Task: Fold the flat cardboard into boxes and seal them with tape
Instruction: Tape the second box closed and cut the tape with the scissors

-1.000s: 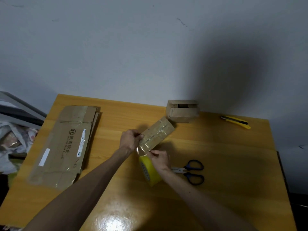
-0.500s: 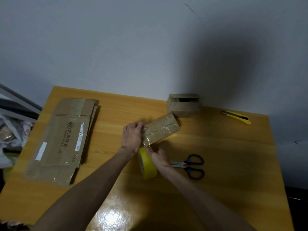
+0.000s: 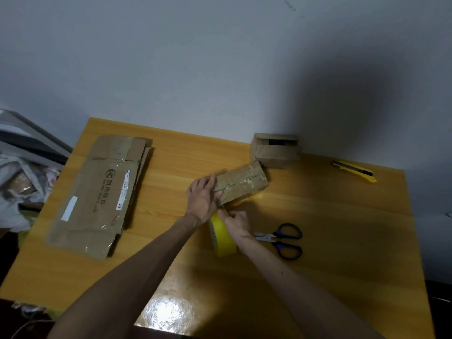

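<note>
A small folded cardboard box, shiny with clear tape, lies slanted on the wooden table. My left hand presses flat against its near left end. Just below the box stands a yellow tape roll on its edge. My right hand is closed on the top of the roll, fingers pinched where the tape leaves it toward the box. A stack of flat cardboard with printed lettering lies at the left of the table. Another folded small box stands at the back by the wall.
Blue-handled scissors lie right of the tape roll, close to my right wrist. A yellow utility knife rests at the back right. Off the table's left edge sit crumpled bags and clutter. A grey wall rises behind the table.
The box has come down from a lifted tilt to lie on the table. My left hand shifted onto its near end. My right hand stayed on the tape roll beneath it.
</note>
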